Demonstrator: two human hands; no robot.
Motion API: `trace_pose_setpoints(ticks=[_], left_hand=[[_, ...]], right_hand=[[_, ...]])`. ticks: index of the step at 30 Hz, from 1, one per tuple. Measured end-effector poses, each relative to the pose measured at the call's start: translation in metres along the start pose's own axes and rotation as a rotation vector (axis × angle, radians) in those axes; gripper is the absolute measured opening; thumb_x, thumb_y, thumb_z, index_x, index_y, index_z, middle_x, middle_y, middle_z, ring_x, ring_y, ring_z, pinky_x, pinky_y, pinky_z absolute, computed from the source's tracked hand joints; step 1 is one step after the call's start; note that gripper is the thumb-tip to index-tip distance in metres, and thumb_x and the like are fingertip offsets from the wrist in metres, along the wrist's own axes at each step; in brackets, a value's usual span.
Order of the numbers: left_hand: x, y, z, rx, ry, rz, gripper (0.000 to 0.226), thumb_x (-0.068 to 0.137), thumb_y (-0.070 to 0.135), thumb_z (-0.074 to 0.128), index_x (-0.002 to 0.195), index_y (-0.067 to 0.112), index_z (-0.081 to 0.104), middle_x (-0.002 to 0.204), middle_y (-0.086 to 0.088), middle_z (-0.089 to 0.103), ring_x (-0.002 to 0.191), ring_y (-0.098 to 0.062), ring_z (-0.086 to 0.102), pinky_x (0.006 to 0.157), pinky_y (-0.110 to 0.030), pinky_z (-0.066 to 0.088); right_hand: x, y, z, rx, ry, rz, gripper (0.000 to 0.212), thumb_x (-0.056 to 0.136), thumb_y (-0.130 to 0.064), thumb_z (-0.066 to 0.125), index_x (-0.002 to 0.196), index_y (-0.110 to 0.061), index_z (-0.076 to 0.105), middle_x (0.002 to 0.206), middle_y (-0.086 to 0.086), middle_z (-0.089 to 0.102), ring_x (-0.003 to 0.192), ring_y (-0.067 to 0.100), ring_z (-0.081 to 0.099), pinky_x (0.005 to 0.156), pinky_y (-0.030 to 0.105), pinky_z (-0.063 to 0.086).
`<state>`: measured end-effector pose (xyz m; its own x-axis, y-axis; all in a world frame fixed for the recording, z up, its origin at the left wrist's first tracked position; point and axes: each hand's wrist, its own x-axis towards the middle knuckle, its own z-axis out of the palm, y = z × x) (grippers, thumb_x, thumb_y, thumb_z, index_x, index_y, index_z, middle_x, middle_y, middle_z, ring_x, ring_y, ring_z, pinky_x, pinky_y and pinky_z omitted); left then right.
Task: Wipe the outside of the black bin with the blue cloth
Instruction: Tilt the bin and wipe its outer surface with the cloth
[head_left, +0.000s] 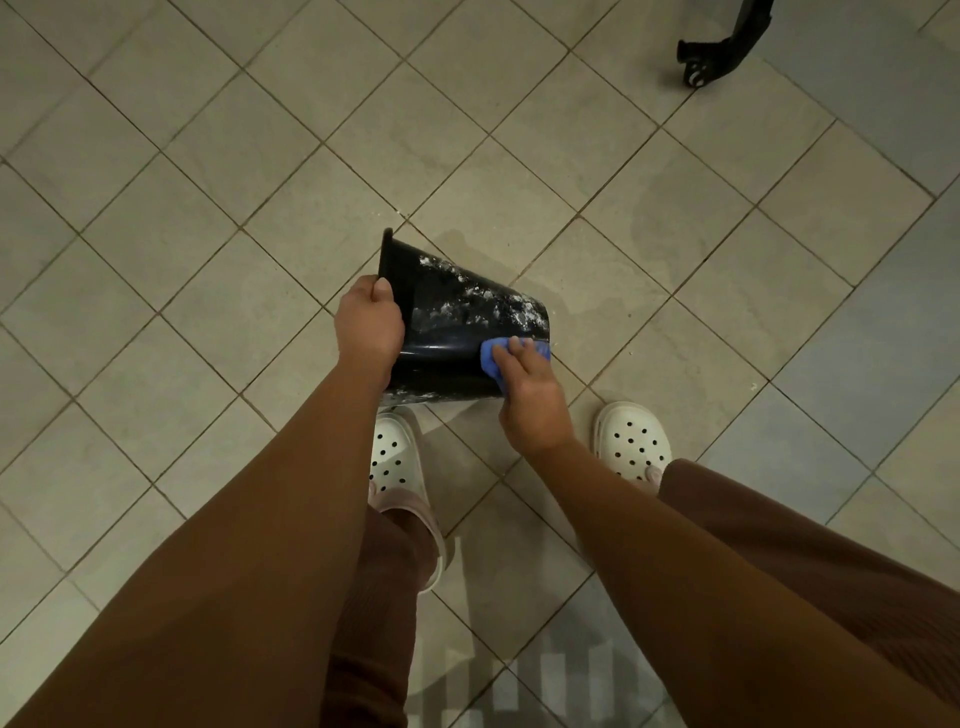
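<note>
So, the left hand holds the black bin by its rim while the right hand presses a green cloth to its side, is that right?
Not quite: the head view shows the cloth is blue, not green. The rest stands: the left hand holds the black bin by its rim while the right hand presses the cloth to its side.

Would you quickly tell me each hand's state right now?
Left hand: grips the rim of the black bin.
Right hand: presses the blue cloth against it.
</note>
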<state>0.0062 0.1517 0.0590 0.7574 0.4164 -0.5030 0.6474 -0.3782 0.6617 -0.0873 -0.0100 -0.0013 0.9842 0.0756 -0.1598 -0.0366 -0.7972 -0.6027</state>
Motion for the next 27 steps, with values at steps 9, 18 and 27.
trace_pose_setpoints(ticks=[9,18,27], left_hand=[[-0.003,-0.004,-0.001,-0.068,0.055,0.003,0.031,0.106,0.025,0.034,0.116,0.011,0.060,0.101,-0.009,0.060,0.093,-0.022,0.058,0.080,-0.034,0.047],[0.001,-0.006,-0.006,-0.034,0.043,0.044,0.034,0.106,0.026,0.034,0.122,0.010,0.059,0.107,-0.010,0.061,0.100,-0.022,0.058,0.085,-0.034,0.047],[0.001,-0.011,-0.010,-0.056,0.081,0.015,0.032,0.106,0.024,0.034,0.121,0.011,0.059,0.101,-0.005,0.057,0.089,-0.014,0.054,0.074,-0.026,0.041]], right_hand=[[0.021,0.014,-0.014,0.011,-0.037,0.187,0.055,0.080,0.008,0.056,0.133,-0.005,0.047,0.136,0.017,0.046,0.122,0.033,0.045,0.102,0.034,0.036],[0.022,0.001,-0.010,0.015,-0.092,-0.006,0.058,0.080,0.008,0.059,0.135,-0.005,0.045,0.142,0.018,0.041,0.133,0.032,0.036,0.111,0.037,0.026],[0.010,-0.009,-0.010,-0.004,-0.090,0.129,0.055,0.081,0.005,0.056,0.134,-0.006,0.045,0.135,0.015,0.046,0.126,0.028,0.041,0.107,0.036,0.036]])
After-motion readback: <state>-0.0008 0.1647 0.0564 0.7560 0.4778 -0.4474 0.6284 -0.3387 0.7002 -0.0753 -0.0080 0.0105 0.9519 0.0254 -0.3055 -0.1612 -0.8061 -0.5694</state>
